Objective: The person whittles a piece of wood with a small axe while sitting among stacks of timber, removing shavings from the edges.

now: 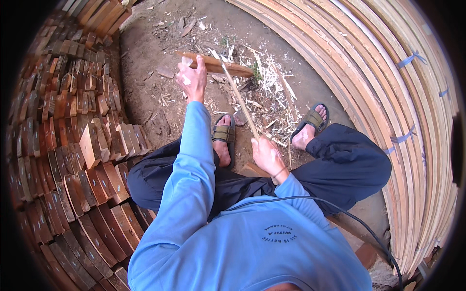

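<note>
My left hand (192, 80) reaches forward and is closed at the left end of a short brown piece of wood (230, 68), which lies crosswise over the ground. Something small and pale shows at its fingers, too indistinct to name. Closer to my body, my right hand (268, 157) is wrapped round the near end of a long, slim wooden stick (242, 105). The stick slants forward and left, and its far end meets the brown piece near the middle. Whether a blade sits at that far end I cannot tell.
Pale wood shavings (276, 94) litter the dirt around my sandalled feet (223, 140). Stacked cut wood pieces (73, 179) rise on the left. Long planks tied with blue strips (388, 97) curve along the right. A black cable (349, 218) crosses my blue shirt.
</note>
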The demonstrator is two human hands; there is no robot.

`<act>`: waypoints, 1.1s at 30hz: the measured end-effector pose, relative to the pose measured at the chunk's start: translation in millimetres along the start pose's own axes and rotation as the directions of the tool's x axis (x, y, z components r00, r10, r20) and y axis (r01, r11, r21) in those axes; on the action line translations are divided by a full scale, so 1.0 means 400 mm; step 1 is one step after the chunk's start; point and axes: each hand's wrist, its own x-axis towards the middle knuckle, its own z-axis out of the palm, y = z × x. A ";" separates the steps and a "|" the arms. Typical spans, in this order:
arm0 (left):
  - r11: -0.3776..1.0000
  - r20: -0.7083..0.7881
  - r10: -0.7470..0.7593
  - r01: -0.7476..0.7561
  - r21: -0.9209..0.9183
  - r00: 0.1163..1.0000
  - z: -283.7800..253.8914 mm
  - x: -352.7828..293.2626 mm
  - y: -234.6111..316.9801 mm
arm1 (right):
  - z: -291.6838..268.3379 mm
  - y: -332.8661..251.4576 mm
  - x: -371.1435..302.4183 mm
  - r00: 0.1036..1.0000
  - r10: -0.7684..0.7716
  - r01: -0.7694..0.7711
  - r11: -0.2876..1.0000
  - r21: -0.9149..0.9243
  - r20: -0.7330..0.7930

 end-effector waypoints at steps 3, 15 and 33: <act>0.999 -0.008 0.030 -0.030 -0.030 1.000 -0.001 -0.003 -0.006 | -0.020 0.003 -0.012 0.995 -0.079 0.083 0.994 -0.066 0.059; 0.999 -0.020 0.026 -0.026 0.020 0.999 0.002 -0.002 -0.022 | 0.012 0.044 0.024 0.996 0.021 -0.013 0.996 -0.090 0.090; 0.999 0.029 0.049 -0.049 -0.004 0.998 0.004 -0.017 0.027 | -0.027 0.014 -0.007 0.999 -0.020 0.022 0.998 -0.065 0.037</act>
